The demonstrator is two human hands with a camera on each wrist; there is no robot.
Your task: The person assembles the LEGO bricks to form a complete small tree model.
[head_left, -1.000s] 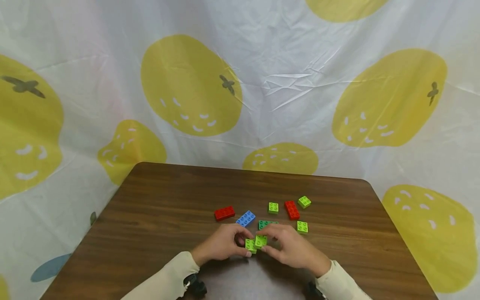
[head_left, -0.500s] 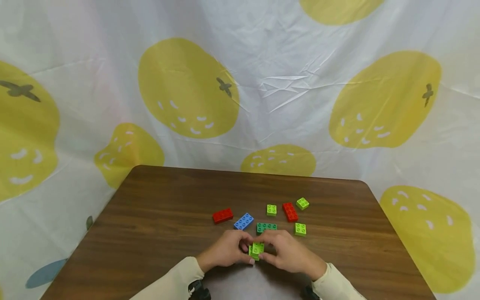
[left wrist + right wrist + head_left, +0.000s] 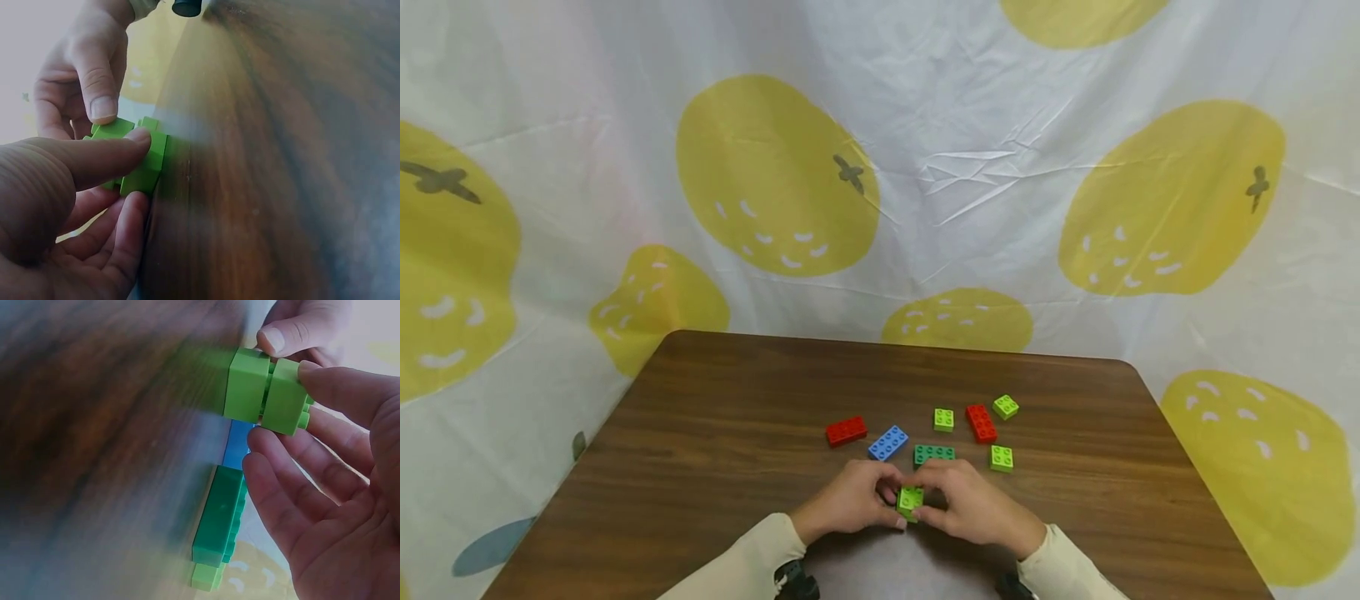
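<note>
At lower centre of the head view, an upper lime brick (image 3: 910, 499) is pinched by the right hand (image 3: 973, 507), fingers curled. Left in the left-wrist view, a lower lime brick (image 3: 144, 174) is gripped between thumb and fingers by the left hand (image 3: 56, 194). At upper right in the right-wrist view, a narrow gap is seen between the bricks.

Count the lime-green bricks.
5: upper brick in right hand, lower brick in left hand; left brick, far-right brick and near-right brick around the rightmost red brick. More may be hidden.
</note>
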